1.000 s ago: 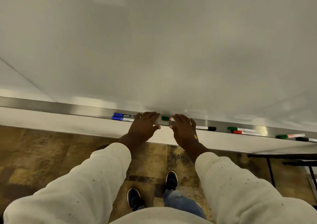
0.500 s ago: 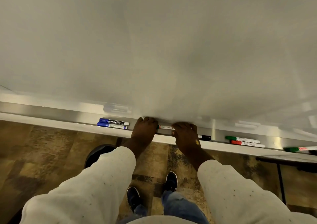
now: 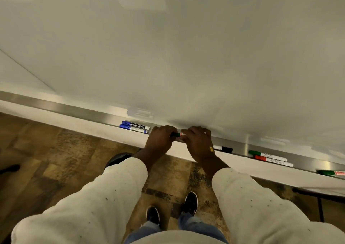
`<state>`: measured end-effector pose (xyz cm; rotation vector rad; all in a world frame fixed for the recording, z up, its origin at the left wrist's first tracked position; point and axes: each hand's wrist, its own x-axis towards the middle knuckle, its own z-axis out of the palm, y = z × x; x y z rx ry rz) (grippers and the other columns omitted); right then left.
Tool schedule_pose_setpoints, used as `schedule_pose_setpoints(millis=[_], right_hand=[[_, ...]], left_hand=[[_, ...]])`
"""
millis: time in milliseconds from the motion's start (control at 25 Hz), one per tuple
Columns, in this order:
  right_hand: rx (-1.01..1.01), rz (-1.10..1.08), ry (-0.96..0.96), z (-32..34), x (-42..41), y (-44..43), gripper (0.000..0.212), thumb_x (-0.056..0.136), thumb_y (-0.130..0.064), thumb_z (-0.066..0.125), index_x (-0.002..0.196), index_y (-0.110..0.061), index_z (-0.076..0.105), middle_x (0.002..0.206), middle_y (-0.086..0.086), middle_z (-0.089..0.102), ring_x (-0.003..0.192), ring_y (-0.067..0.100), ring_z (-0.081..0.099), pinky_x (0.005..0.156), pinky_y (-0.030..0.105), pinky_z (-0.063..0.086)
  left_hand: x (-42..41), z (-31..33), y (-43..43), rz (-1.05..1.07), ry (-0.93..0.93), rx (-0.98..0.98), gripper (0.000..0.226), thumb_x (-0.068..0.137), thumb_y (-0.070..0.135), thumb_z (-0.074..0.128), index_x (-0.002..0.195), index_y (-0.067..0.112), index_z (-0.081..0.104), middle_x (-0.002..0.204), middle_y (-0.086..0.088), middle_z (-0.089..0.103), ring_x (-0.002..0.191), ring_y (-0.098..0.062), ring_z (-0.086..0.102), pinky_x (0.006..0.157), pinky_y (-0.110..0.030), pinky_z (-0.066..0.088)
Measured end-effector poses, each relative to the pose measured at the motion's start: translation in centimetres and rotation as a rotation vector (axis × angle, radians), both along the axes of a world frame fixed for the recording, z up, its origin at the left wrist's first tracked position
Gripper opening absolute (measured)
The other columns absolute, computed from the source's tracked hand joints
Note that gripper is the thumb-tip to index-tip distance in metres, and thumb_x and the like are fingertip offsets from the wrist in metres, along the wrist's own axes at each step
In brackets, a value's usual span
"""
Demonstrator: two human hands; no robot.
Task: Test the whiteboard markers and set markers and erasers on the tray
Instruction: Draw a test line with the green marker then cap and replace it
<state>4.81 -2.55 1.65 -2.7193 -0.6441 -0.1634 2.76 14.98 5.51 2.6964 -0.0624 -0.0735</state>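
White whiteboard [image 3: 168, 47], silver tray [image 3: 78, 109]. Two blue-capped markers [image 3: 134, 127] centre-left; green-capped marker [image 3: 176, 134] mid-frame; black-capped marker [image 3: 224, 148], green marker [image 3: 267, 154] and red marker [image 3: 273, 160] right. Cream speckled sleeves [image 3: 104, 197]. Mottled brown floor [image 3: 46, 159].

Tray [image 3: 65, 107] lies bare left of the two blue markers [image 3: 134, 127]; both hands [image 3: 180, 141] fill the middle stretch; rightward a black-capped marker [image 3: 224, 148], then green [image 3: 267, 154] and red markers [image 3: 273, 160], crowd the ledge; open channel between them.

Brushed metal tray [image 3: 78, 107], glossy whiteboard [image 3: 186, 56], mottled wood-look floor [image 3: 56, 159].
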Motion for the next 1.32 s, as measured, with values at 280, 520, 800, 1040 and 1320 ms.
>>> schedule_pose_setpoints(millis=[280,520,800,1040,1320], right_hand=[[0.121,0.037,-0.053,4.7,-3.7,-2.3,0.031,0.088,-0.045,0.052,0.104,-0.028,0.072,0.089,-0.002,0.064,0.082,0.026,0.062,0.073,0.040,0.040],[0.098,-0.038,-0.078,8.3,-8.2,-4.4,0.019,0.086,-0.034,0.059,0.099,-0.030,0.073,0.089,-0.002,0.064,0.086,0.024,0.059,0.077,0.037,0.031],[0.087,-0.196,-0.130,11.6,-11.1,-6.9,0.013,0.083,-0.034,0.060,0.087,-0.033,0.072,0.079,-0.008,0.063,0.083,0.021,0.056,0.075,0.037,0.030],[0.180,-0.259,-0.301,16.2,-9.4,-11.0,0.017,0.084,-0.043,0.064,0.092,-0.031,0.072,0.084,-0.010,0.066,0.085,0.016,0.057,0.077,0.035,0.031],[0.300,-0.387,-0.508,25.6,-6.5,-20.0,0.023,0.078,-0.021,0.064,0.102,-0.024,0.061,0.087,-0.007,0.061,0.080,0.021,0.057,0.076,0.036,0.038]], left_hand=[[-4.1,5.0,-0.8,-0.033,0.093,-0.215,0.017,0.090,0.031,0.066,0.102,0.025,0.076,0.095,0.003,0.069,0.085,-0.016,0.061,0.074,-0.028,0.047],[-7.6,6.7,-2.5,-0.107,0.046,-0.295,0.016,0.087,0.033,0.068,0.096,0.023,0.076,0.089,0.001,0.066,0.082,-0.016,0.059,0.073,-0.034,0.047],[-9.7,9.9,-5.7,-0.171,-0.098,-0.202,0.014,0.090,0.031,0.063,0.090,0.025,0.075,0.077,0.004,0.055,0.074,-0.014,0.054,0.063,-0.028,0.037],[-7.2,14.5,-8.8,-0.251,-0.335,-0.090,0.016,0.090,0.037,0.063,0.094,0.024,0.073,0.087,0.005,0.060,0.079,-0.016,0.057,0.072,-0.031,0.043],[-0.4,23.3,-13.4,-0.281,-0.901,0.019,0.023,0.084,0.042,0.070,0.096,0.023,0.071,0.130,0.000,0.060,0.126,-0.021,0.051,0.103,-0.044,0.036]])
